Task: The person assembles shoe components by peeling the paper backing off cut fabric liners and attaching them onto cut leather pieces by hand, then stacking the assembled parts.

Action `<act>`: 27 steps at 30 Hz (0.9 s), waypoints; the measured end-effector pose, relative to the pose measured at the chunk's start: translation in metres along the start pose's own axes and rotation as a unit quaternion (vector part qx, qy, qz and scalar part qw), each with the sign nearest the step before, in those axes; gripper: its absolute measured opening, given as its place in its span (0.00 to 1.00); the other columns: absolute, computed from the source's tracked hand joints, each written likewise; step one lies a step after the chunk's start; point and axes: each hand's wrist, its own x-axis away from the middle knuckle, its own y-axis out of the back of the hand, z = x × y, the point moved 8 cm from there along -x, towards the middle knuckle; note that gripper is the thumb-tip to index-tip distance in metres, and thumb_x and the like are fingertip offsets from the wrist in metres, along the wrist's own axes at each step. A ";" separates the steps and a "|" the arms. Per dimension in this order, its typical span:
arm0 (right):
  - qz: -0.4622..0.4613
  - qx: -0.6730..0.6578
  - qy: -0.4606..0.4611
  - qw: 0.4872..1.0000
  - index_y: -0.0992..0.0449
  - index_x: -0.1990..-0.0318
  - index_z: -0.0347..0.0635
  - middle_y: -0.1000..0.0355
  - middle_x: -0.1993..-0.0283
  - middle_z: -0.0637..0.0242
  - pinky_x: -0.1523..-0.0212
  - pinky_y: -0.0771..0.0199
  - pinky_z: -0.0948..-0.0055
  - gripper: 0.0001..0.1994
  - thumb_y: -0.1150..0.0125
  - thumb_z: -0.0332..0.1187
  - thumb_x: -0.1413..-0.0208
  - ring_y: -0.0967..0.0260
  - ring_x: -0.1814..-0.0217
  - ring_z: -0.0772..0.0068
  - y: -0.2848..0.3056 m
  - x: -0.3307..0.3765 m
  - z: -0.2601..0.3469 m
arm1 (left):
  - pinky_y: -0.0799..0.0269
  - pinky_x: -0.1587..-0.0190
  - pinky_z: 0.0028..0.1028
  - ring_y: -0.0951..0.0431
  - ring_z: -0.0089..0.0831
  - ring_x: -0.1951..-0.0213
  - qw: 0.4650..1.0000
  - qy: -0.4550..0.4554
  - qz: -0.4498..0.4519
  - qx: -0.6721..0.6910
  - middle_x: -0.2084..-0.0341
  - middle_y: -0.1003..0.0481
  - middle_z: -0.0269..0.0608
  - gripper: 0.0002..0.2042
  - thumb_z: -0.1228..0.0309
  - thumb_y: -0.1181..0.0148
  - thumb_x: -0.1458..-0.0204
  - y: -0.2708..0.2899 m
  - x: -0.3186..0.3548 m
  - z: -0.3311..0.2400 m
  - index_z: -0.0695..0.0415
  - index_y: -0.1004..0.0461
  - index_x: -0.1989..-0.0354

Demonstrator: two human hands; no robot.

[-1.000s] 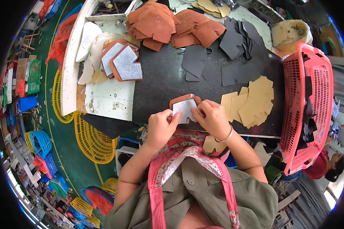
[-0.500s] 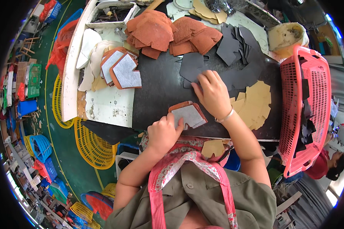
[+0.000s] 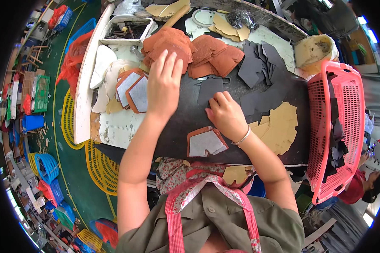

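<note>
Clock directions are from the seated person, twelve straight ahead. Nearest is the person's pink-and-floral apron. Just past it, at twelve, a reddish-brown piece topped with a pale grey piece lies flat on the black work surface, near its edge, with neither hand on it.

Beyond, between twelve and one, is the right hand, a bangle at its wrist. Its fingers are curled together beside a black piece; whether they pinch it cannot be told. At two lie overlapping tan pieces, and past them a pink basket holding black scraps.

At eleven, the left hand reaches out, fingers straight and unclenched over a reddish-brown stack; contact is unclear. Grey-faced pieces lie left of it.

Farther off, a second reddish-brown stack sits at twelve, black pieces at one, and a white tray at eleven.
</note>
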 end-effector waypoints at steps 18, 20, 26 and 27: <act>-0.322 -0.079 -0.123 0.935 0.31 0.69 0.36 0.30 0.70 0.60 0.71 0.30 0.68 0.09 0.36 0.20 0.55 0.32 0.72 0.60 0.067 0.034 -0.027 | 0.28 0.60 0.34 0.24 0.39 0.62 0.920 0.200 -0.033 0.335 0.70 0.25 0.41 0.13 0.80 0.37 0.57 0.008 0.022 0.042 0.61 0.26 0.60; -0.332 -0.098 -0.133 0.929 0.31 0.69 0.36 0.30 0.71 0.60 0.72 0.30 0.71 0.09 0.35 0.20 0.53 0.32 0.74 0.64 0.069 0.036 -0.030 | 0.28 0.58 0.35 0.25 0.42 0.61 0.930 0.141 -0.115 0.321 0.68 0.26 0.44 0.15 0.84 0.38 0.59 0.022 0.038 0.025 0.60 0.27 0.59; -0.334 -0.395 -0.255 0.817 0.36 0.63 0.35 0.28 0.67 0.60 0.67 0.25 0.71 0.06 0.46 0.27 0.39 0.27 0.70 0.71 0.049 0.043 -0.049 | 0.28 0.56 0.33 0.25 0.40 0.60 0.950 0.081 -0.136 0.268 0.63 0.29 0.45 0.11 0.82 0.42 0.50 0.008 0.064 0.005 0.63 0.28 0.57; -0.334 -0.554 -0.216 0.731 0.37 0.61 0.36 0.28 0.65 0.60 0.64 0.22 0.69 0.06 0.52 0.29 0.34 0.25 0.67 0.69 0.044 0.032 -0.045 | 0.29 0.56 0.31 0.25 0.35 0.59 0.896 0.194 -0.147 0.371 0.62 0.29 0.43 0.09 0.80 0.44 0.46 -0.003 0.070 0.020 0.63 0.29 0.57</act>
